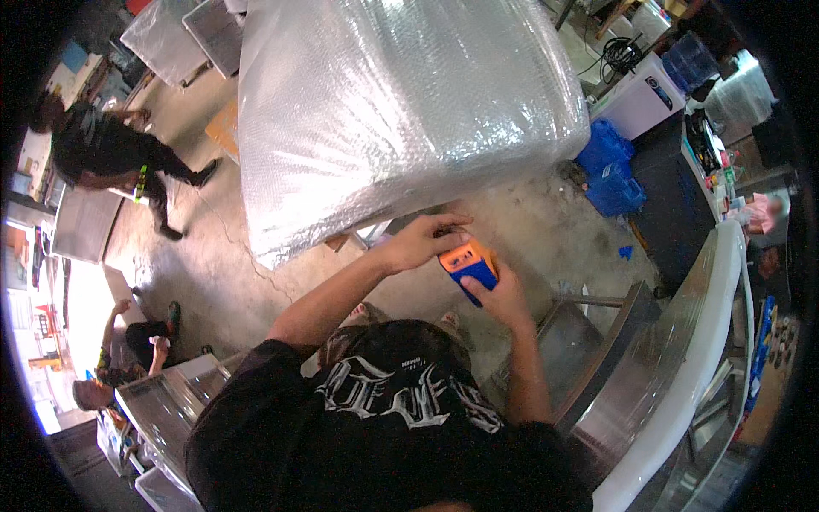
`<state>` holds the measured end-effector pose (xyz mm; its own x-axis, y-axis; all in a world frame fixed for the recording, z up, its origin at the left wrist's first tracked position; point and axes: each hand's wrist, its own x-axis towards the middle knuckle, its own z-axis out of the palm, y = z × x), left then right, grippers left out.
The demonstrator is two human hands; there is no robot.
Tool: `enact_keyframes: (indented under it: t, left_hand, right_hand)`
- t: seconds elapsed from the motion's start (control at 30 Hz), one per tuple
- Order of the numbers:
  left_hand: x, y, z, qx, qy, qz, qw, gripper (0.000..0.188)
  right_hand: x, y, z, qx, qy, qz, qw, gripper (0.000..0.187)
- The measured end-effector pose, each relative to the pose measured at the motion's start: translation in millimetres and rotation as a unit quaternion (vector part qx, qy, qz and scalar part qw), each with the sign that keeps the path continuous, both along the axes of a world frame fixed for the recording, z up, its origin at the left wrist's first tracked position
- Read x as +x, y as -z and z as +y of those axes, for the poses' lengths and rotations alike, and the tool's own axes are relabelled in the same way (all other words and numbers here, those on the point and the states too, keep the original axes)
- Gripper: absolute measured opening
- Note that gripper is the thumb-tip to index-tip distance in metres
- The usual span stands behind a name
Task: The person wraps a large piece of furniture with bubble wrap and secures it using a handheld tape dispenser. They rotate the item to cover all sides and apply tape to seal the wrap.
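Observation:
My right hand [505,297] is wrapped round a small boxy orange and blue device [474,275], its thumb lying across the blue side. What kind of device it is does not show clearly. My left hand [424,242] is at the device's orange end, fingers bent and close together; anything pinched in them is too small to make out. Just beyond both hands stands a big bulky item covered in shiny bubble wrap [409,102]. Neither hand touches this wrap, as far as I can see.
Blue plastic water jugs [612,175] sit on the concrete floor at the right, beside a dark cabinet [670,183]. A plastic-wrapped panel with a white padded edge [721,294] curves along my right. One person [102,145] walks at the far left; another [128,358] sits lower left.

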<state>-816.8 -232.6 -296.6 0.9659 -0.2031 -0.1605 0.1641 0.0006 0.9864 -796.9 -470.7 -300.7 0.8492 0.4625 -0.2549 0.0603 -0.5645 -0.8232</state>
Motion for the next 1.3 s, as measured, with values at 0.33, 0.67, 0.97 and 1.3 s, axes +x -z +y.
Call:
enact_keyframes:
  t: [0.33,0.67,0.97,1.3]
  left_hand:
    - [-50,-5,45,-0.16,-0.132,-0.027,0.978,0.03]
    - [-66,4,60,-0.155,-0.227,-0.005,0.961,0.026]
    - [-33,-7,45,0.035,-0.257,-0.081,0.962,0.012]
    - [-1,-21,82,0.276,-0.517,-0.228,0.777,0.009]
  right_hand:
    - [18,-30,47,0.046,-0.172,-0.083,0.98,0.062]
    - [19,-32,80,0.042,-0.23,-0.076,0.969,0.065]
    - [4,-53,64,-0.043,-0.134,-0.105,0.985,0.06]
    - [46,-90,80,-0.239,-0.089,-0.192,0.948,0.066]
